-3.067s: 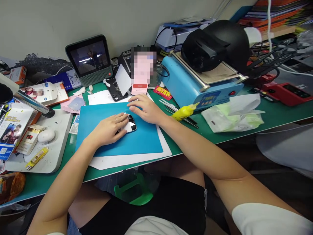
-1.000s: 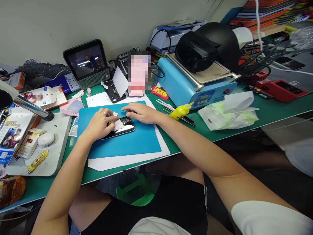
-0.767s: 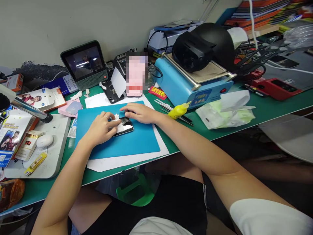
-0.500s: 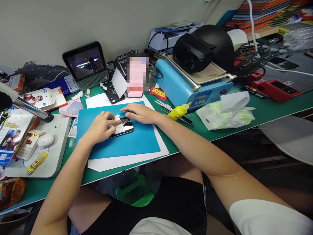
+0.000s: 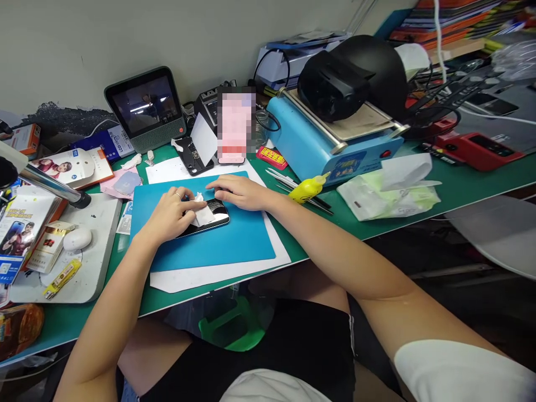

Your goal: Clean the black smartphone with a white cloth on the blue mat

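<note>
A smartphone (image 5: 218,215) lies on a blue mat (image 5: 218,249), its black glossy surface partly covered. Against that surface my left hand (image 5: 173,212) presses a white tissue (image 5: 205,216) with its fingers. The hand hides the phone's left end. Beside the phone's far edge rests my right hand (image 5: 243,193), fingers stretched out and thumb apart from them, holding nothing. Whether its thumb touches the phone I cannot tell. White paper (image 5: 218,272) sticks out from under the mat.
Behind the mat stand a propped-up phone (image 5: 233,128) and a smart display (image 5: 144,109). To the right are a yellow bottle (image 5: 307,188), tweezers (image 5: 281,178), a tissue pack (image 5: 387,192) and a blue machine (image 5: 335,139). A lamp base (image 5: 100,245) holding small items is at left.
My left hand and the tissue have shifted slightly left and up along the phone, showing a little more of its dark surface. My right hand has hardly moved.
</note>
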Available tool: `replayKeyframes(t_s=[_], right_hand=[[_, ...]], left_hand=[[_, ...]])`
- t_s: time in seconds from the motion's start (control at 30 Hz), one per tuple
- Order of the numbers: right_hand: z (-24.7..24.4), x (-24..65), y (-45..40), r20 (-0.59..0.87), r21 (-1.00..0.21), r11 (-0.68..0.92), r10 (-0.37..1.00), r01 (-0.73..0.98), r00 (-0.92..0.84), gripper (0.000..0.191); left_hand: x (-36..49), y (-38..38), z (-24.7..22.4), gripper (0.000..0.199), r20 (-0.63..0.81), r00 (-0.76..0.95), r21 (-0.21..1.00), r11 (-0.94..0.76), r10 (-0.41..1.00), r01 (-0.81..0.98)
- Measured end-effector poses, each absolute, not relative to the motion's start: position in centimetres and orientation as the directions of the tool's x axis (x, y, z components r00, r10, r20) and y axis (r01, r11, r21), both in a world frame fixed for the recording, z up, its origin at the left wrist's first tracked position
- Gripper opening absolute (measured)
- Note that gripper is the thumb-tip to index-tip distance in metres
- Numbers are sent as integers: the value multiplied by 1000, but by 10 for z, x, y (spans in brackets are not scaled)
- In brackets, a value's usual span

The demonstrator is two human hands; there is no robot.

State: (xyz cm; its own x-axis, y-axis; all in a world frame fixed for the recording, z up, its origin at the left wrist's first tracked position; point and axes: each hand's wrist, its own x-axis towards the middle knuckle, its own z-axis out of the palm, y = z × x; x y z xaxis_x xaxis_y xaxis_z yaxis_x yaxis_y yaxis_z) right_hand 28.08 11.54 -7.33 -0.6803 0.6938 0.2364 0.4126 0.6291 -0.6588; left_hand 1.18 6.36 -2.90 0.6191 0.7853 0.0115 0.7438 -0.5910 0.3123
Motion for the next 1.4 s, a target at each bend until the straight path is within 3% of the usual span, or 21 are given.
replayKeyframes(t_s=[0.3, 0.43, 0.57, 0.97, 1.4], right_hand=[[-71, 281, 114, 242, -669, 626, 693, 401, -679, 63], [-73, 282, 116, 243, -668, 629, 690, 399, -681, 61], [-74, 282, 117, 255, -657, 641, 684, 396, -684, 59], [-74, 280, 116, 257, -666, 631, 694, 397, -672, 65], [-72, 281, 115, 238, -674, 617, 702, 406, -672, 65]], left_hand=[[19, 50, -24, 46, 146, 721, 212, -733, 678, 646], [17, 50, -26, 39, 211, 722, 271, -749, 659, 604], [18, 50, -27, 38, 160, 775, 292, -779, 612, 555], [32, 52, -30, 41, 150, 742, 154, -757, 653, 635], [26, 51, -28, 44, 137, 700, 163, -713, 701, 683]])
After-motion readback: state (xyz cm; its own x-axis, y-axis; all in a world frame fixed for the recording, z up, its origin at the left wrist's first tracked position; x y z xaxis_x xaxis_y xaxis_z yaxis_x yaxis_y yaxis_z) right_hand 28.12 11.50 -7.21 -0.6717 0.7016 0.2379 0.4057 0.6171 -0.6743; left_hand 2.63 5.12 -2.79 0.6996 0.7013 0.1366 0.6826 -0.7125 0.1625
